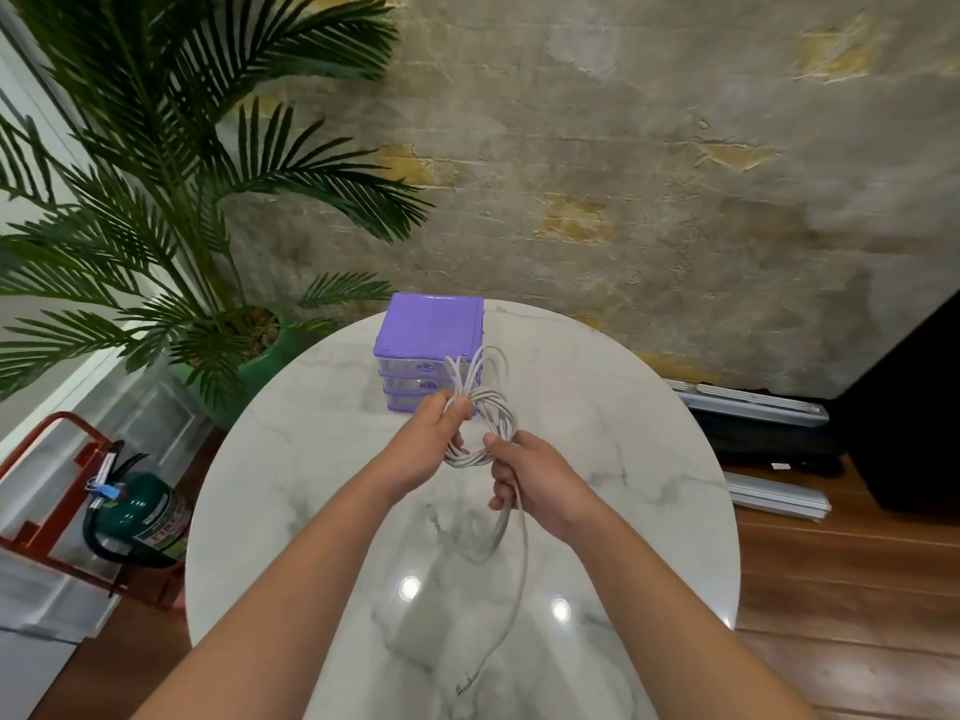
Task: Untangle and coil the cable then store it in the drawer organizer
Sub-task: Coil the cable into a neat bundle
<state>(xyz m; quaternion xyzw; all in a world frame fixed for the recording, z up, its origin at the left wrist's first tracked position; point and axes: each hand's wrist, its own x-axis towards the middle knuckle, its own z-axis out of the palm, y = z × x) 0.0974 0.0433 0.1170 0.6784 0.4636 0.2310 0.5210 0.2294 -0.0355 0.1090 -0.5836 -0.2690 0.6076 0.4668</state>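
Cable [485, 426] hangs half-coiled above the table's [623, 459] middle — left hand [439, 433] pinches the gathered loops in curled fingers, right hand [524, 475] grips the loose tail trailing toward the near edge. Feed each turn evenly, matching loop size, without twisting — the purple drawer organizer [426, 350] waits shut by the far edge.
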